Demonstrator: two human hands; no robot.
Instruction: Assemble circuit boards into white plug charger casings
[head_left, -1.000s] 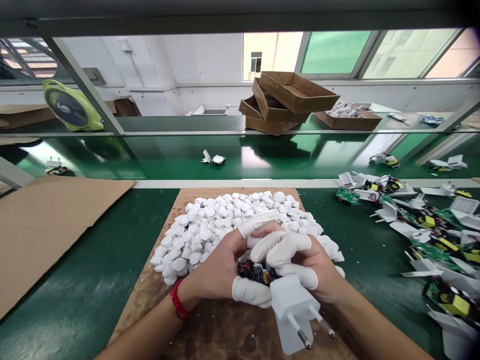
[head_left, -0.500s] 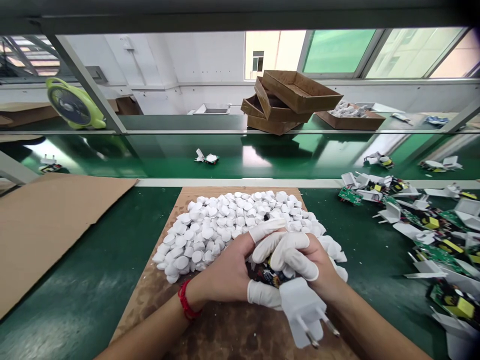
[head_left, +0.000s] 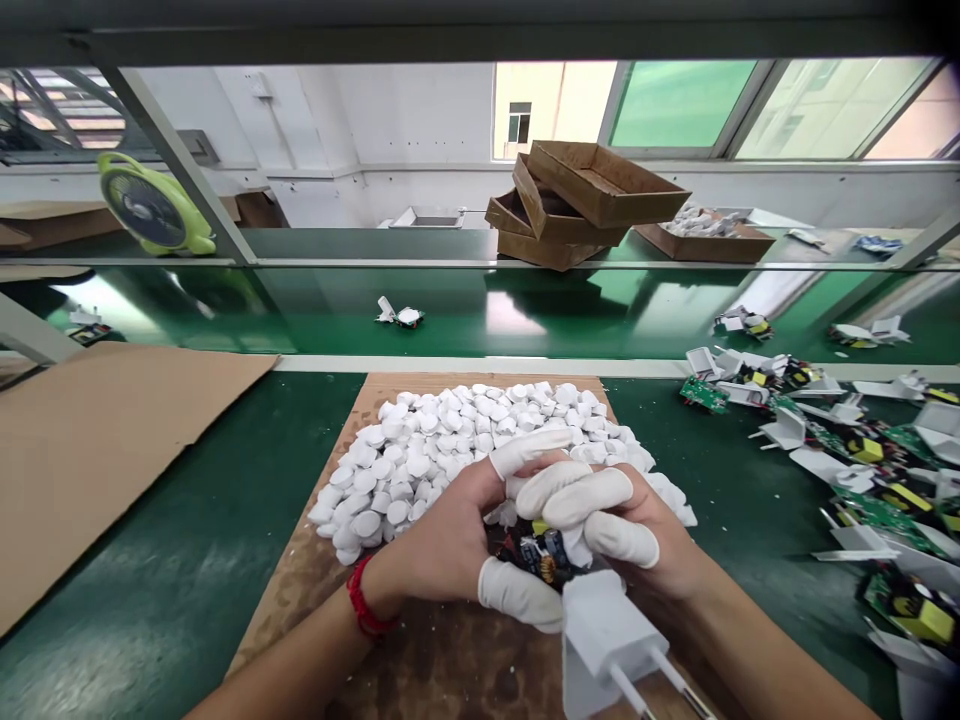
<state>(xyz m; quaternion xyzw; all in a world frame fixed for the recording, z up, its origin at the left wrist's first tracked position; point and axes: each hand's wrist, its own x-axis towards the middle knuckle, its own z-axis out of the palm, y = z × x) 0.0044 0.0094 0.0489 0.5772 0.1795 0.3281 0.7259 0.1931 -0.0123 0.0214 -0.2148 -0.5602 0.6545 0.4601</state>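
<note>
My left hand [head_left: 480, 530], with white finger cots and a red cord bracelet [head_left: 367, 597], is closed round a charger circuit board [head_left: 541, 553] bearing dark and yellow components. My right hand [head_left: 607, 505], also in finger cots, is closed over the board's far side; its fingertips partly hide it. Below the right hand hangs a white two-pin plug housing [head_left: 611, 630], its metal pins pointing toward me; where it joins the board is hidden. Behind my hands a heap of small white caps [head_left: 442, 450] covers much of a stained cardboard sheet [head_left: 300, 620].
Several opened chargers with green boards [head_left: 862, 480] lie piled at the right. A cardboard flap [head_left: 127, 430] covers the left side. Behind runs a green conveyor belt [head_left: 315, 310] with scattered charger parts [head_left: 405, 316]. Brown trays [head_left: 600, 185] and a green fan [head_left: 154, 205] stand on the shelf.
The plug housing has tipped lower and closer to me, and more of the board shows. My right fingers have shifted over it. Parts on the belt have moved left.
</note>
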